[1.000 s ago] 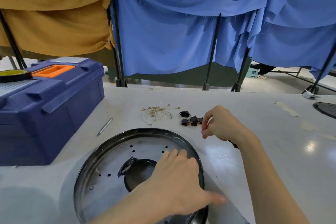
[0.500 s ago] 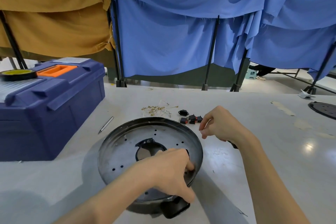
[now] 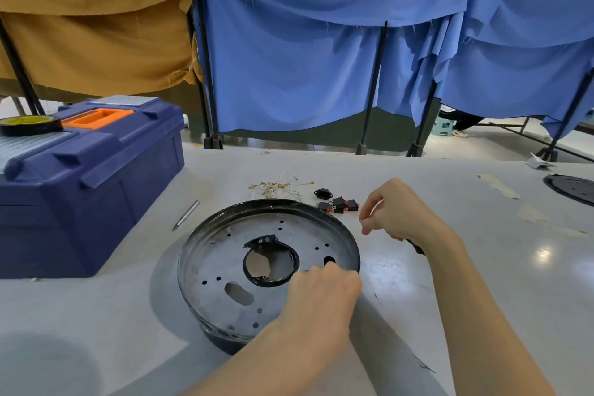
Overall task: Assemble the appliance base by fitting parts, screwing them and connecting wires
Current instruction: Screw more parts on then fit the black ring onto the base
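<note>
Tilted base (image 3: 221, 267) sits mid-table (image 3: 482, 292); left hand (image 3: 321, 296) grips its near-right rim. Right hand (image 3: 397, 214) curled round a dark handle (image 3: 417, 247). Beyond: switches (image 3: 338, 204), wires (image 3: 276, 187); toolbox (image 3: 90, 193) left. Blue curtains (image 3: 305, 67) behind.

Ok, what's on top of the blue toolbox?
A black roll of tape lies flat on the toolbox lid, beside its orange handle. The lid's left end is out of frame, so unseen.

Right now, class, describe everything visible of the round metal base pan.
The round metal base pan is shallow, with a dark rim and a grey floor pierced by small holes, an oblong slot and a central opening ringed in black with torn film. It stands tilted, near edge on the grey table, the left hand gripping its right rim.
</note>
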The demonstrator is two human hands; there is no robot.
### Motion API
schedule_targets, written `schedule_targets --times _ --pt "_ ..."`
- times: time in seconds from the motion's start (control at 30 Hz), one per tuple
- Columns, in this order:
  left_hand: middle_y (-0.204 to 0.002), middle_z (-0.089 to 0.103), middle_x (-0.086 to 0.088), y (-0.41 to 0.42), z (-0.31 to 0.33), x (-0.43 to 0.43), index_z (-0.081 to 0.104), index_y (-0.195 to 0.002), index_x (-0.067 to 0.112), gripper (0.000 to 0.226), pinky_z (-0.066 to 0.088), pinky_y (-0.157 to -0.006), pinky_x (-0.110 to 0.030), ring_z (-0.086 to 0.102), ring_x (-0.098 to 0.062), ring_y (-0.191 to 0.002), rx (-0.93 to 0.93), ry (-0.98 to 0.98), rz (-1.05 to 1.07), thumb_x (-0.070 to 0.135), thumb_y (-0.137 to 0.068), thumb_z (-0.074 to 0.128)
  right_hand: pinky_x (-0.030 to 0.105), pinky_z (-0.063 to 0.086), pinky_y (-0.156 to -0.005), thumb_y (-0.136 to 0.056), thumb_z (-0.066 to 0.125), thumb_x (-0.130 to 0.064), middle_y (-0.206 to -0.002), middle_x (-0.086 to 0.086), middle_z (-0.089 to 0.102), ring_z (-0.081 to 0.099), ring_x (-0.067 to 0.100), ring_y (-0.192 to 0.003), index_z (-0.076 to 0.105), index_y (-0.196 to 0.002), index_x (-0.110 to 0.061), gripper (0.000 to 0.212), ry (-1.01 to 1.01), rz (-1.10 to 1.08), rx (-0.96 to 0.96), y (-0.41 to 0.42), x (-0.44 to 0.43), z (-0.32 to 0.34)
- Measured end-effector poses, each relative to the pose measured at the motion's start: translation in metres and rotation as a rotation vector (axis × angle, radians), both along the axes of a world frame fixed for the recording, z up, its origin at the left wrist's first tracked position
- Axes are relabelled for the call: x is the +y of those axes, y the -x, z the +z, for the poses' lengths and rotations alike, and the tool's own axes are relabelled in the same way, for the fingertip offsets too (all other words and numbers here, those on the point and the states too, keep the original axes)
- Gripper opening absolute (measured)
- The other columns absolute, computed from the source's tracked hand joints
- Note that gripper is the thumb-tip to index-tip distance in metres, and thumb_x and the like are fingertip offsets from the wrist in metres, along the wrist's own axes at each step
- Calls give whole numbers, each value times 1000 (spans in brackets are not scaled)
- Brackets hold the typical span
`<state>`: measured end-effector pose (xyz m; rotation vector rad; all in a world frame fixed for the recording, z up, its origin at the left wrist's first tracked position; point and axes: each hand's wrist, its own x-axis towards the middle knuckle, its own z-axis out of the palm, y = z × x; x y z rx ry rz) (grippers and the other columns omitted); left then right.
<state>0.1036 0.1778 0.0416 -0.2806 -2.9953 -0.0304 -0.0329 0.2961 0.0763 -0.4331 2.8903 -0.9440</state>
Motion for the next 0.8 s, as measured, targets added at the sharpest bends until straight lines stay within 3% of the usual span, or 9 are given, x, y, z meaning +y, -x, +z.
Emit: schedule_targets --times 0.1,0.27,0.33,0.4,0.47,0.57,0.7,0.8 --pt "-70 20 0 5 2 -9 23 -70 15 42 23 -57 -31 36 -26 -78 -27 -70 0 5 -90 58 20 36 -41 -79 68 5 -79 15 74 39 15 -36 70 -71 -6 13 8 -16 6 1 1 1" --pt "-57 33 1 17 38 -40 36 -55 15 40 33 -55 -31 44 -36 -65 1 -281 -31 15 -75 70 19 36 -37 -80 71 2 -75 11 74 38 10 -29 71 -70 -8 14 65 -3 28 4 3 4" --pt "-50 41 -3 26 59 -55 49 -51 10 35 38 -53 -32 42 -32 -55 -44 -390 -45 18 -70 78 18 36 -36 -81 71 0 -70 7 74 38 9 -28 72 -69 -9 14 102 26 27 4 3 6" --pt "-56 62 -6 34 79 -68 70 -63 9 18 48 -56 -30 56 -23 -53 -75 -494 -40 21 -70 81 19 36 -36 -80 71 -1 -69 6 74 39 11 -31 72 -70 -8 12 159 61 23 4 3 8" --pt "-62 71 -3 39 96 -79 76 -73 10 15 52 -57 -22 63 -15 -54 -83 -600 -11 23 -69 84 20 34 -37 -81 72 -2 -68 5 74 38 13 -32 72 -73 -6 9 252 101 5 1 2 10" --pt "-67 74 -3 48 115 -93 78 -79 11 20 60 -67 -29 72 -18 -65 -109 -759 46 24 -66 87 24 34 -39 -80 74 -6 -71 10 74 37 18 -39 74 -77 -6 3 404 145 -38 -5 -2 13" --pt "-75 75 -12 55 128 -113 78 -80 6 28 59 -56 -27 73 -23 -65 -128 -1012 107 24 -61 88 23 30 -39 -77 77 -3 -71 14 73 31 18 -35 71 -76 -2 5 628 164 -43 -14 -9 19" --pt "-84 74 -20 53 127 -125 77 -86 1 40 59 -61 -30 72 -28 -68 -163 -1224 108 23 -55 87 23 30 -38 -76 77 -5 -76 14 75 30 17 -34 70 -77 -1 9 737 185 -18 -20 -13 26"
